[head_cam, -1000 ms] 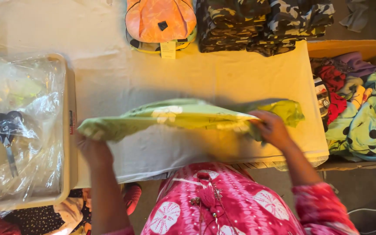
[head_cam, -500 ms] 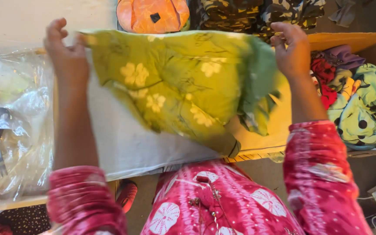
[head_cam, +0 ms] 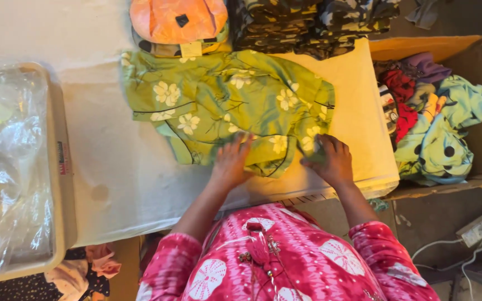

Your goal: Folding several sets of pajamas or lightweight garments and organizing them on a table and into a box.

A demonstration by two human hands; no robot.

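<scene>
A green garment with a pale flower print [head_cam: 224, 106] lies spread on the white cloth-covered table [head_cam: 118, 173]. My left hand [head_cam: 231, 163] rests flat on its near edge, fingers apart. My right hand [head_cam: 330, 160] presses on the garment's near right corner, fingers curled over the fabric. Both arms wear pink patterned sleeves.
An orange folded piece [head_cam: 177, 19] and a stack of camouflage clothes [head_cam: 313, 22] lie at the table's far edge. A cardboard box [head_cam: 475, 50] of mixed colourful clothes stands on the right. A tray with clear plastic bags [head_cam: 6, 167] sits left. A power strip [head_cam: 478, 229] lies on the floor.
The green garment was held up in the air by both hands; it now lies flat on the table, and both hands have come down onto its near edge.
</scene>
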